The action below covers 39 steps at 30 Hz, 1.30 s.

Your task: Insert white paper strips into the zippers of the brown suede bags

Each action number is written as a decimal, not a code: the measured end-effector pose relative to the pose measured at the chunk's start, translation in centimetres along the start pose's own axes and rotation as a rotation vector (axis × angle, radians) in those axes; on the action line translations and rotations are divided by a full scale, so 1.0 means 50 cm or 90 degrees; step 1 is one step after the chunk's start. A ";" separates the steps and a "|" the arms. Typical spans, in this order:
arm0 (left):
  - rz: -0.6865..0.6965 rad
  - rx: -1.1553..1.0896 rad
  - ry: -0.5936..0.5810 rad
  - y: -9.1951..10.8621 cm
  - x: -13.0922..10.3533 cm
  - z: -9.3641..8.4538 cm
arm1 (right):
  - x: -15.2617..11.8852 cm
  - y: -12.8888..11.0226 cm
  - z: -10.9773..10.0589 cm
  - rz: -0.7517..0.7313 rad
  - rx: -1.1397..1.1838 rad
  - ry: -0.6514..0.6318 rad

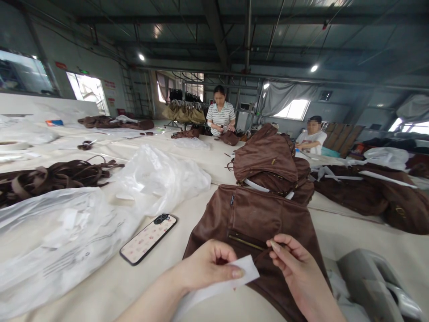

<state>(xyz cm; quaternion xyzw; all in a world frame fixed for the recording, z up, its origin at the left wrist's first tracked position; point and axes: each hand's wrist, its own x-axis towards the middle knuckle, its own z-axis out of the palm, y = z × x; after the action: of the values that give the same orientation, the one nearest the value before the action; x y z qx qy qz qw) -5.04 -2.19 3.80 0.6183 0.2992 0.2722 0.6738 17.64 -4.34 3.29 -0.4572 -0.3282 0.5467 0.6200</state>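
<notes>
A brown leather-like bag [258,205] lies flat in front of me, with a brass-coloured zipper [246,241] across its panel. Over its lower left part, my left hand [209,266] pinches a white paper strip [250,269] between thumb and fingers; the strip's tail hangs down below the hand. My right hand [295,264] is closed in a pinch just right of the zipper, on a thin brown cord [263,255]. The cord runs down left toward the paper, and its far end is hidden. The two hands are apart.
A phone [149,239] lies left of the bag, near crumpled clear plastic [161,179] and brown straps [56,179]. More brown bags [264,156] are piled behind. A grey tape dispenser [372,281] stands at right. Two people [221,114] work across the table.
</notes>
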 end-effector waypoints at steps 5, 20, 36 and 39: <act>-0.018 0.060 0.031 -0.002 0.006 0.005 | 0.004 0.014 -0.005 -0.029 -0.138 -0.049; -0.009 0.203 0.062 -0.031 0.022 0.024 | -0.048 0.008 0.026 0.011 -0.539 -0.318; -0.112 0.153 -0.054 -0.021 0.028 0.002 | -0.004 -0.001 -0.040 -0.104 -0.838 -0.175; -0.139 0.133 -0.065 -0.027 0.033 0.000 | 0.007 0.018 -0.041 -0.119 -0.842 -0.222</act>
<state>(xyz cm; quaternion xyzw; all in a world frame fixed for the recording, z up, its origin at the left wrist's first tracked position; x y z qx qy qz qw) -3.92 -1.09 2.33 0.6620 0.3569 0.1327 0.6456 19.24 -4.43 1.69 -0.6147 -0.7255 0.2413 0.1937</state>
